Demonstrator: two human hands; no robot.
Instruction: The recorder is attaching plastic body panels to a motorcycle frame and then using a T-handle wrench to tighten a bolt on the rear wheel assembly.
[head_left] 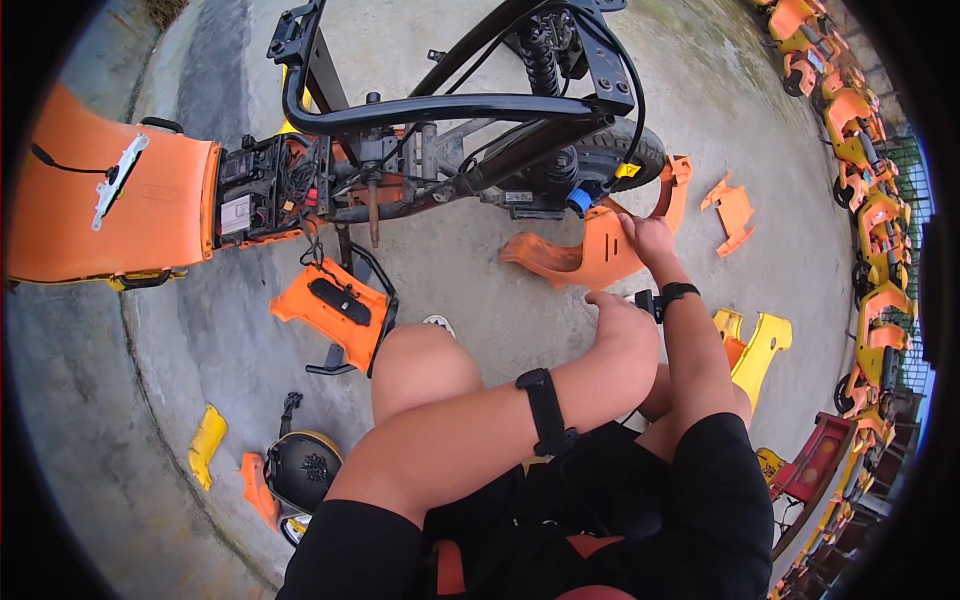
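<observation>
Head view. Right hand (648, 238) is gripping the upper edge of a curved orange panel (608, 248), right of centre, upper half. Left hand (622, 318) is sitting just below it; fingers partly hidden, can't tell whether it's open or closed.

Edges/room: concrete (460, 290) is running between the panel and the orange tray-like piece (322, 312) at centre left, and on toward the right edge, where a row of parked scooters (880, 240) is lining the rim.

Around: black tube frame (450, 108) is spanning the top centre, closing off the space above the panel. Rear tyre (640, 158) is standing just behind the panel; a blue connector (579, 201) is hanging by the panel's upper edge. Small orange bracket (733, 213) is lying to the right, yellow panel (765, 350) lower right, yellow strip (207, 446) lower left. The bent knee (420, 368) is filling the space below the tray-like piece.

Containers: open bay (258, 147) at upper left is holding a silver-grey box (237, 218) and tangled wiring (300, 185).
</observation>
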